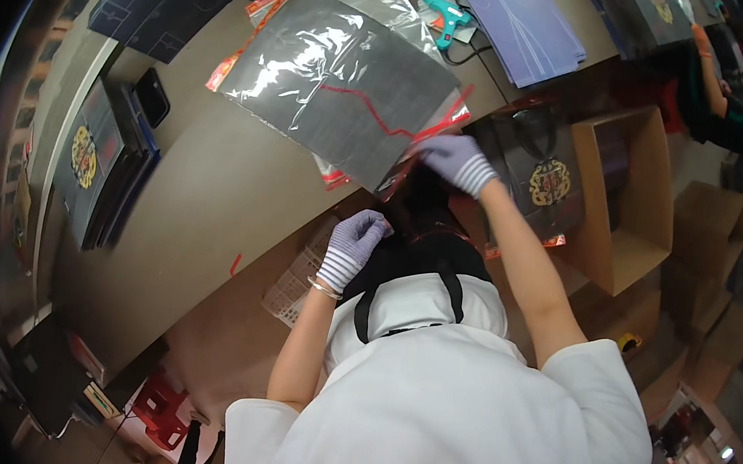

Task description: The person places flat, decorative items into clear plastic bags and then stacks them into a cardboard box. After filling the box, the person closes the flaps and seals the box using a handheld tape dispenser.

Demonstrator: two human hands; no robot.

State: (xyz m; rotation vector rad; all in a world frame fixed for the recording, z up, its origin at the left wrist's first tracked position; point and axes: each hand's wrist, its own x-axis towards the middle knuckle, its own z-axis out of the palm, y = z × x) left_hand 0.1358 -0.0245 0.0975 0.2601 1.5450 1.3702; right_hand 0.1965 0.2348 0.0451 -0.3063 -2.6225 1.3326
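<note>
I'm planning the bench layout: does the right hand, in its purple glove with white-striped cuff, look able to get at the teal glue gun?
Probably yes: nothing appears to cover the teal glue gun, and the right hand could likely pass over the flat, glossy, dark-grey sheet between them.

The person is wearing lavender-grey knit gloves with white-striped cuffs. Behind the grip of the left hand, a thin pale bangle is showing. Farther back, a plain white short-sleeved fabric shirt is hanging loosely, narrow black straps showing beyond it.
</note>
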